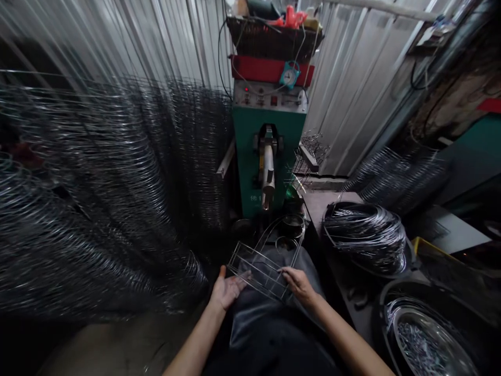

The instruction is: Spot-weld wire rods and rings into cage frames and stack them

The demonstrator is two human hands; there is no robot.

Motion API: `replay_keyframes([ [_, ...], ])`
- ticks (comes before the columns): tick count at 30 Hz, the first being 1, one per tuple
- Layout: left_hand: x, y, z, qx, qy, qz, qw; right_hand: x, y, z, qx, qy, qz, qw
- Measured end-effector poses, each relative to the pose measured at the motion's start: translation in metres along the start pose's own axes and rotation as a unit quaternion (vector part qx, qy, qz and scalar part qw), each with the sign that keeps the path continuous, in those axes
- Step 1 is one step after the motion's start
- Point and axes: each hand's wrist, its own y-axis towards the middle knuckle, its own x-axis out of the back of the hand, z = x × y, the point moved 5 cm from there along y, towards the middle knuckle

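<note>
A wire rack (258,269), with a box-like frame of thin metal rods and a taller curved loop at its far side, is held above my lap. My right hand (299,284) pinches a rod at the rack's right side. At its left end my left hand (229,290) lies palm up, fingers stretched out and thumb apart, close against the rods; whether it bears any weight I cannot tell. Straight ahead stands a green machine (245,156) with a metal arm (267,177) reaching out toward me, above the far end of the rack.
Tall stacks of wire frames (117,141) fill the left side. On the right are a basin of metal wires (364,235) and a tub (385,313) with a metal bowl (422,344) of small pieces. A blue clock (289,75) hangs on the machine.
</note>
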Motion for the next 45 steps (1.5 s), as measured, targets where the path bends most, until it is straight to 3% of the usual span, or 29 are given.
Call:
replay_keyframes([
  [3, 0.001, -0.025, 0.004, -0.162, 0.058, -0.103, 0.980, -0.009, 0.018, 0.007, -0.003, -0.011, -0.005, 1.000],
  [6, -0.006, -0.053, 0.012, -0.307, 0.144, -0.109, 0.934, -0.019, 0.027, 0.011, -0.017, -0.020, 0.003, 1.000],
  [8, -0.013, -0.062, 0.021, -0.329, 0.202, -0.088, 0.918, -0.023, 0.031, 0.011, -0.040, -0.027, 0.004, 0.999],
  [11, -0.026, -0.062, 0.030, -0.306, 0.263, -0.057, 0.913, -0.025, 0.037, 0.016, -0.070, -0.050, 0.033, 0.996],
  [16, -0.035, -0.053, 0.031, -0.321, 0.273, -0.072, 0.904, -0.009, 0.035, 0.024, -0.121, -0.050, 0.199, 0.971],
  [19, -0.033, -0.051, 0.030, -0.336, 0.274, -0.063, 0.899, 0.008, 0.023, 0.006, -0.184, 0.033, 0.271, 0.944],
  [21, -0.030, -0.052, 0.030, -0.344, 0.276, -0.063, 0.895, 0.018, 0.021, -0.015, -0.250, 0.136, 0.220, 0.933],
  [23, -0.027, -0.051, 0.030, -0.345, 0.278, -0.062, 0.894, 0.029, 0.027, -0.036, -0.311, 0.280, 0.076, 0.905],
  [26, -0.027, -0.051, 0.031, -0.345, 0.280, -0.055, 0.894, 0.038, 0.043, -0.054, -0.332, 0.463, -0.133, 0.811],
  [28, -0.027, -0.051, 0.031, -0.347, 0.282, -0.053, 0.893, 0.039, 0.056, -0.054, -0.324, 0.516, -0.191, 0.770],
  [32, -0.028, -0.054, 0.030, -0.345, 0.280, -0.056, 0.894, 0.036, 0.069, -0.045, -0.326, 0.537, -0.199, 0.752],
  [37, -0.033, -0.059, 0.030, -0.344, 0.255, -0.053, 0.902, 0.035, 0.062, -0.045, -0.330, 0.540, -0.197, 0.749],
  [45, -0.059, -0.053, 0.013, -0.354, 0.237, -0.037, 0.904, 0.050, 0.065, -0.038, -0.293, 0.552, -0.237, 0.744],
])
